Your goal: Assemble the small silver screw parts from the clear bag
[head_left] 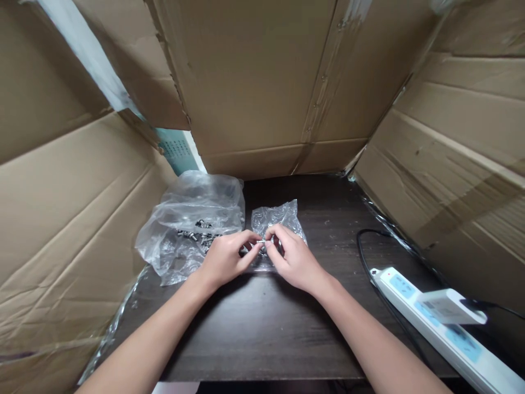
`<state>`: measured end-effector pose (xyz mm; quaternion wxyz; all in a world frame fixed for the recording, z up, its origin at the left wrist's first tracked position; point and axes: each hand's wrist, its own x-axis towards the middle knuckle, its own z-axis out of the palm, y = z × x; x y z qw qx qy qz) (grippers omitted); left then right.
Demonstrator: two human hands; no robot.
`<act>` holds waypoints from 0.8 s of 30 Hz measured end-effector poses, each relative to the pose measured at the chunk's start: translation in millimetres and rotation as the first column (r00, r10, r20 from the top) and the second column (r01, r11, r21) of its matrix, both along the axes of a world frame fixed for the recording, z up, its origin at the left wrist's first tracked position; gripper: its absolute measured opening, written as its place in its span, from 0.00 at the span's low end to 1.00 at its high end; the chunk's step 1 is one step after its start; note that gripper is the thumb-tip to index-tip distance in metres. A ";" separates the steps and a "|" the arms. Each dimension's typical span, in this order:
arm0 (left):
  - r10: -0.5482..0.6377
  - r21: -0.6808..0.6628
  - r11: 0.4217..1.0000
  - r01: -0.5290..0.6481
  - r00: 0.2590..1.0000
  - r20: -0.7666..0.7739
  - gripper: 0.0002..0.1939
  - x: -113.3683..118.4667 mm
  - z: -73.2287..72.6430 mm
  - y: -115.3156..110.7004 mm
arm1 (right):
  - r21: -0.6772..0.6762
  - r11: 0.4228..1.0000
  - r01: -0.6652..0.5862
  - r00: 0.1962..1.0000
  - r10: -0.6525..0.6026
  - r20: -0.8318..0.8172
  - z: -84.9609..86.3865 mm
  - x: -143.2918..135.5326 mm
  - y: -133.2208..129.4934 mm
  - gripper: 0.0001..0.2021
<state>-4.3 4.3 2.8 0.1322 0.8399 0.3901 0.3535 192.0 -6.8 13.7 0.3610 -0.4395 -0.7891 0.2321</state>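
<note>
My left hand (229, 253) and my right hand (292, 257) meet above the middle of the dark table. Between their fingertips is a small, thin metal piece (261, 242), perhaps a screw; it is too small to name surely. Both hands pinch it, thumb against fingers, one at each end. Just behind and below them lies a small clear plastic bag (283, 214), partly hidden by my hands. Left of my left hand rests a larger clear plastic bag (197, 191), with several small dark and silvery metal parts (200, 234) in its opening.
Cardboard walls (262, 82) enclose the dark wooden table (262, 328) at the back and sides. A white power strip (451, 334) with a plugged-in white adapter (449, 306) lies at the right. Its black cable (361, 251) loops beside it. A printed teal sheet (177, 149) shows through a gap.
</note>
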 end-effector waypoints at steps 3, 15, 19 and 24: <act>0.021 -0.002 1.000 -0.021 1.000 -0.008 0.06 0.8 1.6 -0.1 | 0.028 1.000 -0.004 1.000 0.004 -0.011 -1.9 -0.1 0.9 0.02; 0.001 -0.143 0.990 0.003 1.000 0.030 0.08 -0.5 4.4 1.5 | 0.050 0.999 -0.021 1.000 0.021 0.002 -3.7 0.1 0.4 0.05; -0.008 -0.159 0.987 0.015 0.999 0.041 0.10 0.7 5.4 2.1 | 0.031 0.999 -0.021 1.000 0.021 0.002 -6.2 -0.4 1.2 0.04; 0.030 -0.056 0.998 -0.029 0.999 0.014 0.10 0.2 4.5 2.0 | 0.003 1.000 -0.012 0.999 0.012 -0.040 -3.9 -0.4 -0.1 0.04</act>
